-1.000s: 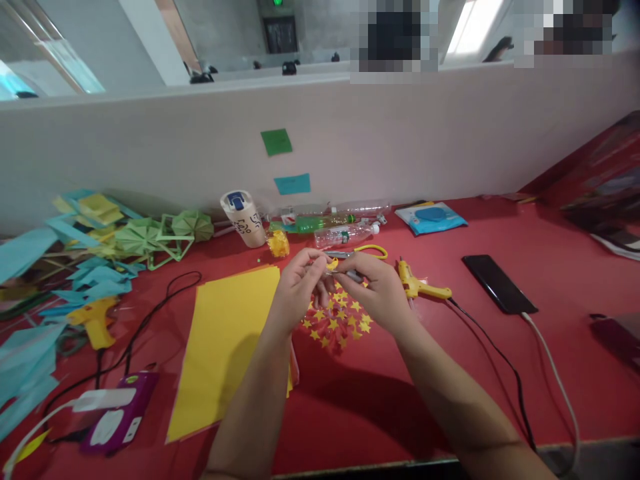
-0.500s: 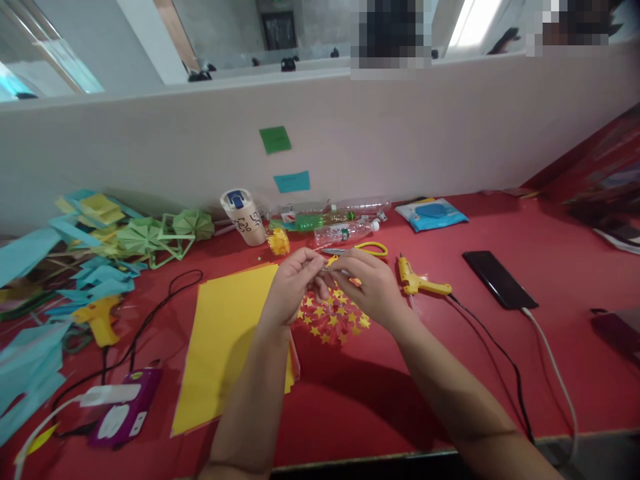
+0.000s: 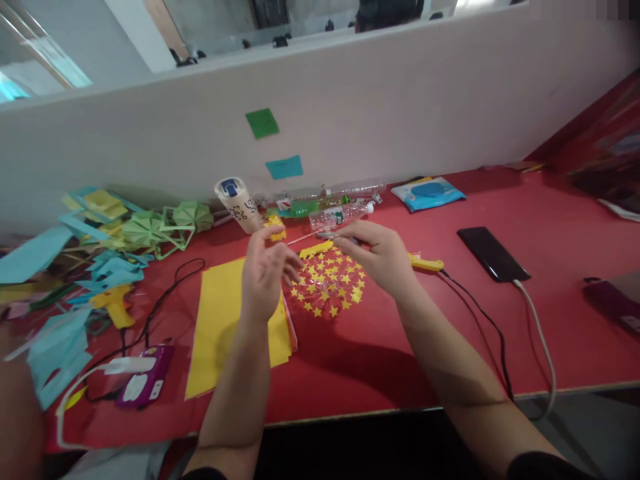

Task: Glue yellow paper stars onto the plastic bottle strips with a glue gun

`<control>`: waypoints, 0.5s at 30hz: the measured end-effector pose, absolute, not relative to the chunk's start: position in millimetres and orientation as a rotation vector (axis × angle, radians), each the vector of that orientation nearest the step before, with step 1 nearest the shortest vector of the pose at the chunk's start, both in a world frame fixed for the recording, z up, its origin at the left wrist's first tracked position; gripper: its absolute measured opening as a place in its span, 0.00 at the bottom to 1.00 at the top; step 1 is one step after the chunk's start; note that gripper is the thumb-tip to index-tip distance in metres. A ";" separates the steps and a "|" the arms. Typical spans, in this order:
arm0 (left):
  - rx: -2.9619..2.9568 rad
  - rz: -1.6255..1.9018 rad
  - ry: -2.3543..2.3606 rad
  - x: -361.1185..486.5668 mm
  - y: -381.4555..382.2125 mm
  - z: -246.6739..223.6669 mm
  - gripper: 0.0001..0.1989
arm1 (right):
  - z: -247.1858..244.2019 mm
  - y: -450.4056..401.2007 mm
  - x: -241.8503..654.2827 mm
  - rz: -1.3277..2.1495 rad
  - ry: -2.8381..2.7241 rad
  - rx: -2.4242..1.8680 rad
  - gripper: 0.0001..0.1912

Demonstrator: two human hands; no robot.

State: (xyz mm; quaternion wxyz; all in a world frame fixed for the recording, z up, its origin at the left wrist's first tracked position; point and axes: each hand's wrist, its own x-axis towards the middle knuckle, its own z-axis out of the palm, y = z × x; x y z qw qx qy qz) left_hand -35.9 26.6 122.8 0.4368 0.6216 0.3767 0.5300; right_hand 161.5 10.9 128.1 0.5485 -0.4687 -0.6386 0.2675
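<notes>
My left hand is raised over the right edge of the yellow paper stack, its fingers apart and holding nothing. My right hand is closed in a pinch on the end of a thin pale stick, which reaches left toward my left hand. Below and between the hands lies a clear piece dotted with several yellow stars. A yellow paper strip is at its far edge. The yellow glue gun is partly hidden behind my right hand.
Plastic bottles, a cup and a wipes pack stand or lie along the wall. Paper shapes, another glue gun and a purple power strip are left. A phone lies right. Another person's arm shows far left.
My hands have separated; the left moved left and opened. The thin stick now shows at my right hand. The view has shifted, and an arm has appeared at the left edge.
</notes>
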 end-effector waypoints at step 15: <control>0.846 0.841 1.152 -32.6 15.2 12.1 0.18 | -1.5 27.0 201.0 1.532 -0.763 -1.441 0.13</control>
